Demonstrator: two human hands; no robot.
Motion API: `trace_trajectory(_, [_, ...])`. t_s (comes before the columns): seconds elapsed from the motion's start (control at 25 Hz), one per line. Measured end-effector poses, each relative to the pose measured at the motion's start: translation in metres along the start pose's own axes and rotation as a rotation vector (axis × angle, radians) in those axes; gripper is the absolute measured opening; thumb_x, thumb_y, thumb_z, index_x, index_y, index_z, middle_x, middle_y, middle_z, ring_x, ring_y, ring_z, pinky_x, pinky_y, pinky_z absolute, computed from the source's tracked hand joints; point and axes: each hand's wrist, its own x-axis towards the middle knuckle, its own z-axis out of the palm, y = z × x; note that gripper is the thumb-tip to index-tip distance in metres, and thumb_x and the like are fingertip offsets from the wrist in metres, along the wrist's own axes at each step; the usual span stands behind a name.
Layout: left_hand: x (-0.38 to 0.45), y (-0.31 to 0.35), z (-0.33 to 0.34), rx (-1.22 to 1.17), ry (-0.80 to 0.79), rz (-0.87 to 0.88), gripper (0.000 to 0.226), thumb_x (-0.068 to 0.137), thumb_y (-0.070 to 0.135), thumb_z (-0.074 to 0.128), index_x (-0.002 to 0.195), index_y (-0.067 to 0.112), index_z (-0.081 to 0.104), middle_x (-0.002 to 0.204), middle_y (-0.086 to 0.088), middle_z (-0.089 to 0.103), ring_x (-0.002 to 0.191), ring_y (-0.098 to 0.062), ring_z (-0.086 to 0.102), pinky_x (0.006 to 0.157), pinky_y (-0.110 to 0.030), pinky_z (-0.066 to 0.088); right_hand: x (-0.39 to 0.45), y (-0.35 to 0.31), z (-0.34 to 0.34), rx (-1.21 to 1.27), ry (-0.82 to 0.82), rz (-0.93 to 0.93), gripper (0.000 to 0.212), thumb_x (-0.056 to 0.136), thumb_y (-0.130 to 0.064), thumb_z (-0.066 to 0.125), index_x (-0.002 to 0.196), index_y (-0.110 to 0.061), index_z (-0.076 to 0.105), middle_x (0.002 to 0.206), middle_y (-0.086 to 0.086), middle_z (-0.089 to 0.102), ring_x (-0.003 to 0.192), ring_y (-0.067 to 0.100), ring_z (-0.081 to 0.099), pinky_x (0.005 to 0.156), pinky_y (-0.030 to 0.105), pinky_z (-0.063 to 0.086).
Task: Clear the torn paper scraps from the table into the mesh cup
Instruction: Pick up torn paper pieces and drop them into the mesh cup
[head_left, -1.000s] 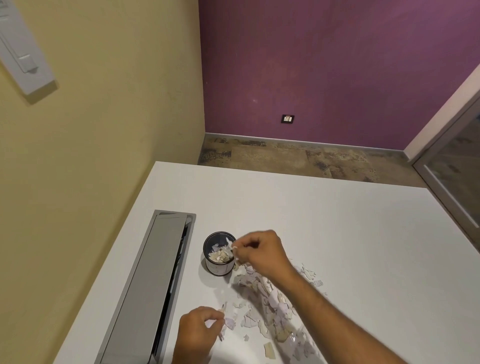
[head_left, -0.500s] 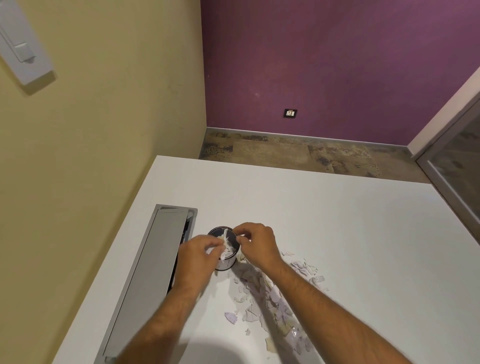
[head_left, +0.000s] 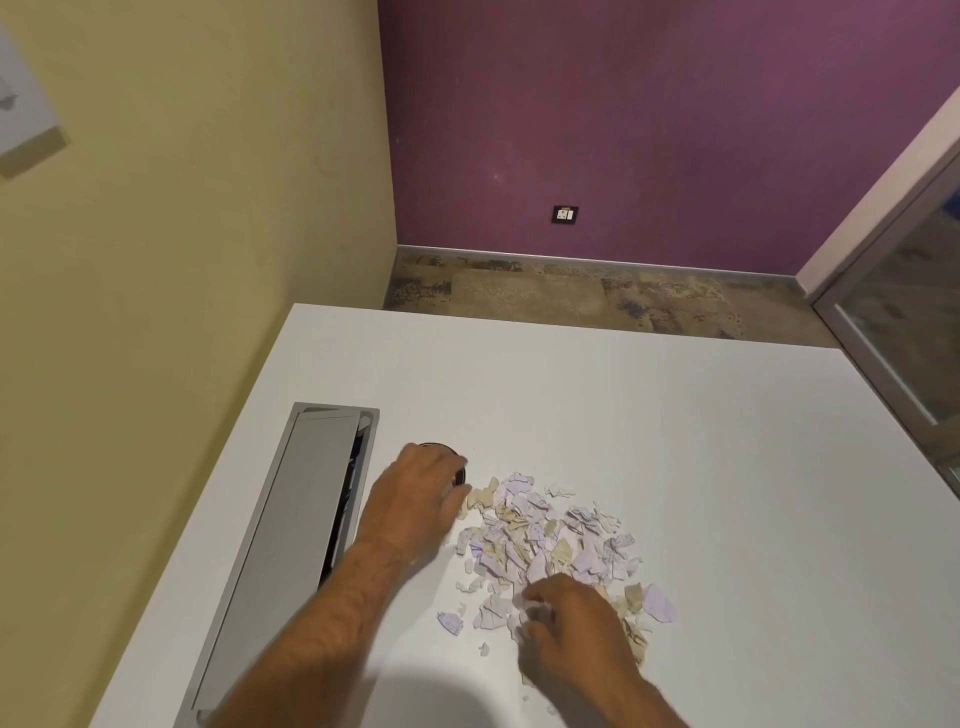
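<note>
Table (head_left: 675, 441), white and smooth-topped, carries everything here, with a long grey metal cable hatch (head_left: 291, 530) sunk into its left side. Next in size is the heap of torn paper scraps (head_left: 545, 540), pale lilac and cream flakes spread loosely just right of the cup and reaching toward the near edge, with a few strays apart at the front. The left hand (head_left: 415, 499) lies over the small dark round mesh cup (head_left: 460, 470), hiding nearly all of it, only a sliver of dark rim showing; whether its fingers grip the cup or merely rest on it I cannot tell. The right hand (head_left: 566, 618) is down on the near side of the heap, its fingers (head_left: 530, 608) curled and pinching at a few flakes. These scraps look featherlight, limp and thin, lying flat on a slick surface, so single ones will likely be hard to lift by an edge; gathering several into a bunch with fingertips and thumb, or sweeping them together first, seems the better hold, and a loose pinch may shed bits on the way to the cup
</note>
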Motion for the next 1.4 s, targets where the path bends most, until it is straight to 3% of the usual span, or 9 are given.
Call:
trace_trajectory(0.08, [-0.020, 0.004, 0.006, -0.019, -0.154, 0.189, 0.034, 0.084, 0.047, 0.063, 0.114, 0.034, 0.054, 0.111, 0.014, 0.057, 0.098, -0.007, 0.052, 0.077, -0.029, 0.056, -0.014, 0.004, 0.007, -0.177, -0.097, -0.079, 0.034, 0.074, -0.041, 0.061, 0.107, -0.036, 0.056, 0.104, -0.022, 0.052, 0.094, 0.004, 0.053, 0.073, 0.027, 0.052])
trace_trajectory(0.16, [-0.041, 0.008, 0.017, 0.037, -0.497, 0.268, 0.055, 0.075, 0.054, 0.068, 0.122, 0.040, 0.042, 0.125, 0.013, 0.045, 0.107, -0.010, 0.048, 0.079, -0.034, 0.055, -0.019, 0.003, 0.014, -0.308, -0.226, -0.133, 0.045, 0.074, -0.038, 0.065, 0.116, -0.034, 0.048, 0.117, -0.012, 0.045, 0.105, 0.016, 0.050, 0.069, 0.034, 0.053])
trace_trajectory(0.32, [-0.068, 0.015, 0.039, 0.224, -0.879, 0.239, 0.092, 0.067, 0.032, 0.083, 0.137, 0.043, 0.024, 0.150, -0.001, 0.022, 0.127, -0.028, 0.034, 0.085, -0.046, 0.049, -0.017, -0.004, 0.026, -0.440, -0.231, -0.213, 0.032, 0.089, -0.020, 0.054, 0.120, -0.025, 0.047, 0.123, 0.004, 0.043, 0.107, 0.029, 0.044, 0.063, 0.038, 0.049])
trace_trajectory(0.44, [-0.075, 0.019, 0.044, 0.198, -0.847, 0.215, 0.068, 0.077, 0.011, 0.073, 0.132, 0.034, 0.039, 0.143, -0.004, 0.034, 0.120, -0.031, 0.040, 0.079, -0.044, 0.048, -0.014, -0.002, 0.027, -0.456, -0.238, -0.233, 0.024, 0.096, -0.020, 0.045, 0.116, -0.018, 0.058, 0.120, 0.005, 0.049, 0.108, 0.029, 0.047, 0.069, 0.036, 0.047])
trace_trajectory(0.6, [-0.079, 0.025, 0.051, 0.136, -0.787, 0.163, 0.021, 0.090, 0.014, 0.058, 0.111, 0.018, 0.060, 0.117, -0.006, 0.052, 0.106, -0.030, 0.048, 0.072, -0.038, 0.041, -0.006, 0.005, 0.030, -0.463, -0.272, -0.266, 0.030, 0.097, -0.021, 0.041, 0.112, -0.014, 0.066, 0.114, 0.006, 0.059, 0.104, 0.030, 0.052, 0.068, 0.031, 0.039])
trace_trajectory(0.8, [-0.090, 0.026, 0.064, -0.029, -0.722, -0.085, 0.028, 0.090, 0.028, 0.055, 0.114, 0.019, 0.067, 0.114, -0.005, 0.060, 0.109, -0.023, 0.054, 0.087, -0.031, 0.040, -0.002, 0.008, 0.023, -0.145, -0.248, -0.103, 0.030, 0.083, -0.016, 0.049, 0.095, -0.021, 0.076, 0.105, -0.004, 0.073, 0.093, 0.016, 0.067, 0.077, 0.022, 0.052])
trace_trajectory(0.96, [-0.103, 0.025, 0.065, -0.223, -0.576, -0.303, 0.028, 0.075, 0.031, 0.063, 0.100, 0.025, 0.075, 0.103, 0.004, 0.070, 0.095, -0.011, 0.063, 0.076, -0.012, 0.039, 0.014, -0.015, -0.006, 0.407, -0.148, 0.175, 0.024, 0.074, -0.001, 0.070, 0.068, -0.023, 0.078, 0.072, -0.005, 0.076, 0.067, 0.009, 0.072, 0.064, 0.021, 0.060])
trace_trajectory(1.12, [-0.111, 0.027, 0.068, -0.268, -0.537, -0.371, 0.035, 0.066, 0.030, 0.052, 0.091, 0.028, 0.077, 0.091, 0.005, 0.074, 0.084, -0.011, 0.066, 0.075, -0.016, 0.048, 0.060, -0.065, -0.053, 0.707, -0.097, 0.073, 0.027, 0.071, 0.006, 0.076, 0.068, -0.021, 0.078, 0.072, -0.001, 0.077, 0.069, 0.011, 0.073, 0.064, 0.021, 0.058])
trace_trajectory(1.4, [-0.111, 0.038, 0.053, -0.506, -0.245, -0.383, 0.025, 0.063, 0.012, 0.072, 0.079, 0.030, 0.074, 0.072, 0.009, 0.071, 0.065, -0.003, 0.066, 0.063, -0.019, 0.055, 0.132, -0.130, -0.043, 0.371, -0.106, -0.142, 0.011, 0.076, -0.006, 0.078, 0.085, -0.013, 0.078, 0.082, 0.002, 0.076, 0.071, 0.010, 0.069, 0.078, 0.028, 0.060])
